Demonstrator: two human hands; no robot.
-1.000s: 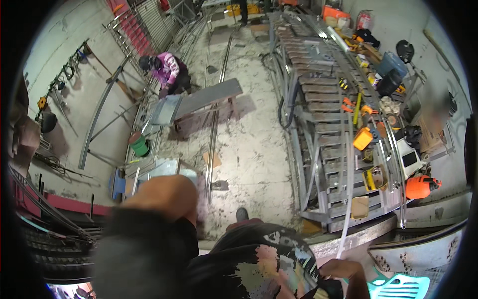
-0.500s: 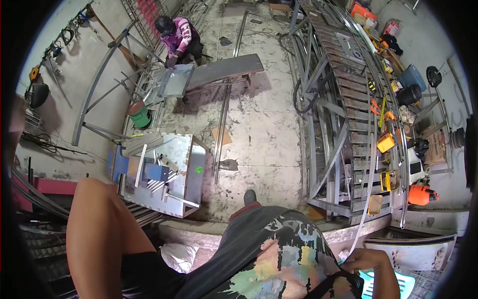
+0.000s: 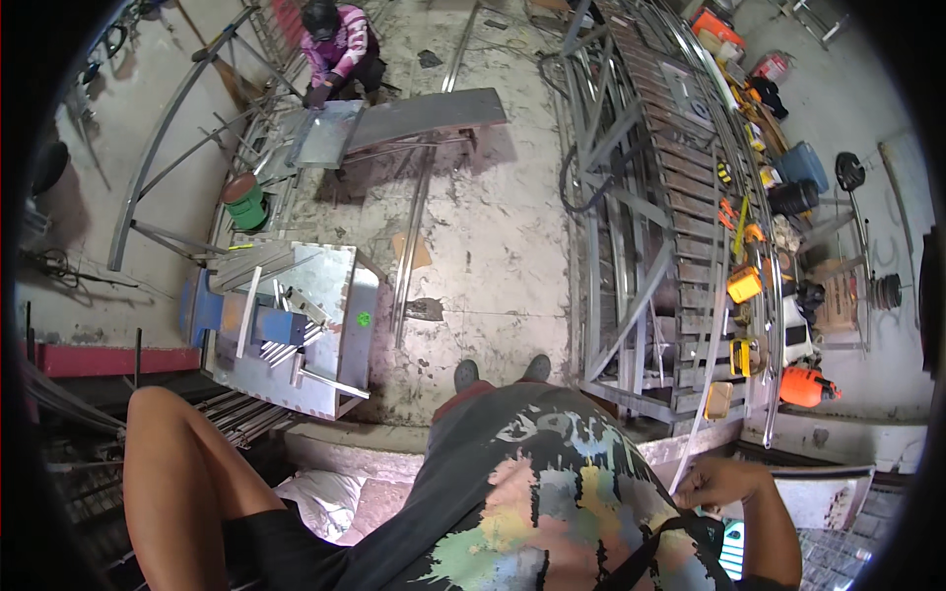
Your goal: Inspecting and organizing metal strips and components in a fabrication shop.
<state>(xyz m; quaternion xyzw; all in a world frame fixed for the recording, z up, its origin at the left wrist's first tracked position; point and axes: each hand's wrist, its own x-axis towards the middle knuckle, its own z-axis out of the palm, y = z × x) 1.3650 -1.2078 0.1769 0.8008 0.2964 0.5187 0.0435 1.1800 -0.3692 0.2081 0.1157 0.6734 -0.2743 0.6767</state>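
Observation:
My right hand [image 3: 724, 483] is at the lower right beside my shirt, its fingers curled. A long, thin pale strip [image 3: 705, 394] runs from these fingers up along the slatted rack; the hand appears to grip its lower end, though the fingertips are partly hidden. My left arm [image 3: 172, 483] is bent at the lower left, elbow raised. Its hand is outside the picture.
Left of my feet stands a sheet-metal box [image 3: 335, 286] with metal pieces and a blue block on top. The slatted metal rack [image 3: 680, 207] carries yellow and orange tools. Beyond, a person [image 3: 340, 54] crouches at a low bench [image 3: 434, 118].
The view has shifted, so the room appears lower left and both my shoes now show. My right hand is slightly higher in the picture, still beside the strip's end.

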